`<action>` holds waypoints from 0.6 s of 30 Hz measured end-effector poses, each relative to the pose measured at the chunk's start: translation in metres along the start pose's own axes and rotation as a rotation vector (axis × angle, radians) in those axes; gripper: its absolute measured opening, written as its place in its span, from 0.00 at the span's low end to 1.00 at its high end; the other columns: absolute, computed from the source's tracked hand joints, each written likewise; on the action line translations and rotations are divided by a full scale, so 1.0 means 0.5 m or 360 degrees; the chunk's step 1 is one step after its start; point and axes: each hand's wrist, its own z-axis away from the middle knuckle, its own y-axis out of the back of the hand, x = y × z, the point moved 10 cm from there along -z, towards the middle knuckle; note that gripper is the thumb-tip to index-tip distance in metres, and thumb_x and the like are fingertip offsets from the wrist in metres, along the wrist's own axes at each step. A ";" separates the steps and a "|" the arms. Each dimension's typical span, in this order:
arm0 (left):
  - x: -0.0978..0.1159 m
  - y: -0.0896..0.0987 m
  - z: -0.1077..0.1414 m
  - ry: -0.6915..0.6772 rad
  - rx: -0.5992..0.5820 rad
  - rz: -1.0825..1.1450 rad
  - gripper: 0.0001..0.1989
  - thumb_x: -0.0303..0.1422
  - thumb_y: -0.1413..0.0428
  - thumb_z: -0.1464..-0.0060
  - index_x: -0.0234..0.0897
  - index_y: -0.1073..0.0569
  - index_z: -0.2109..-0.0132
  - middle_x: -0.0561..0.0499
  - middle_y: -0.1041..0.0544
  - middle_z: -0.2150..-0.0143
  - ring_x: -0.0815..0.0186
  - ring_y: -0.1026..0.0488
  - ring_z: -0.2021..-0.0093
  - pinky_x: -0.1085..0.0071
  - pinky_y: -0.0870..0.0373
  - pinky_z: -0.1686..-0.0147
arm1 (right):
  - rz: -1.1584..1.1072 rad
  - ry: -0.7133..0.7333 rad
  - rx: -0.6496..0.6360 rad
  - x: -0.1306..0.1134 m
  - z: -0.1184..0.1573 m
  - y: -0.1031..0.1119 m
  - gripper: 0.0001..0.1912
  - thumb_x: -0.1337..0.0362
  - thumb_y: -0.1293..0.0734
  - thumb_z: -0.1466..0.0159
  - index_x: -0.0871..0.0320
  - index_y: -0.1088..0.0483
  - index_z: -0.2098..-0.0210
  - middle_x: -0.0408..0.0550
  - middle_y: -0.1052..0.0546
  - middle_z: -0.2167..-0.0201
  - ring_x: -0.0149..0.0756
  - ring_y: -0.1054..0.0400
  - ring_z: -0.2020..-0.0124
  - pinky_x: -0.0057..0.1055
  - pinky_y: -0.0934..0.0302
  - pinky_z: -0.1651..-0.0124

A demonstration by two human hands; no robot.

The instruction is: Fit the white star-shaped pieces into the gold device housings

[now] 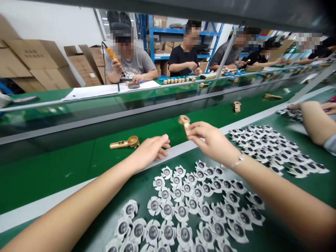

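My right hand (210, 139) pinches the handle of a gold-coloured casing with a round head (184, 121) over the green belt's near edge. My left hand (151, 151) is held above the pale rail with its fingers stretched out and apart, nothing in it. Just left of that hand, a second gold casing (123, 142) lies flat on the belt, its hollow round head facing up. Below both hands, many light grey fan wheels (181, 211) with dark round hubs are spread over the green worktop (105, 213).
Another batch of fan wheels (273, 145) lies to the right, beside a co-worker's arm (315, 120). More gold parts rest farther along the belt, including one upright casing (236, 106). Several people sit across the line; one holds an orange power screwdriver (112, 55). A grey beam (183, 10) crosses overhead.
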 end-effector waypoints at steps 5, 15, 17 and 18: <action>-0.015 -0.094 0.028 0.0251 -0.0333 0.0935 0.21 0.49 0.48 0.41 0.34 0.29 0.56 0.49 0.27 0.66 0.71 0.28 0.68 0.75 0.29 0.66 | -0.0441 0.0550 -0.0113 -0.203 0.081 0.010 0.07 0.70 0.39 0.32 0.58 0.29 0.60 0.51 0.35 0.46 0.37 0.40 0.44 0.33 0.41 0.44; -0.051 -0.014 -0.018 0.0111 0.0089 0.0848 0.10 0.38 0.45 0.41 0.35 0.33 0.59 0.53 0.30 0.75 0.68 0.30 0.76 0.72 0.30 0.73 | -0.0191 0.0163 -0.0755 -0.035 0.118 -0.082 0.13 0.66 0.41 0.33 0.52 0.25 0.58 0.48 0.35 0.42 0.44 0.41 0.40 0.43 0.40 0.42; -0.055 -0.014 -0.022 0.0099 0.0071 0.0834 0.11 0.38 0.45 0.41 0.35 0.33 0.59 0.53 0.30 0.75 0.68 0.30 0.76 0.73 0.31 0.73 | -0.0191 0.0166 -0.0810 -0.033 0.124 -0.099 0.14 0.65 0.41 0.33 0.51 0.24 0.58 0.47 0.36 0.40 0.44 0.43 0.39 0.42 0.41 0.41; -0.056 -0.014 -0.022 0.0092 0.0063 0.0825 0.11 0.39 0.45 0.41 0.35 0.33 0.58 0.54 0.30 0.75 0.68 0.30 0.75 0.73 0.31 0.73 | -0.0203 0.0179 -0.0816 -0.037 0.126 -0.105 0.14 0.65 0.41 0.32 0.51 0.23 0.59 0.47 0.36 0.40 0.43 0.43 0.38 0.41 0.41 0.41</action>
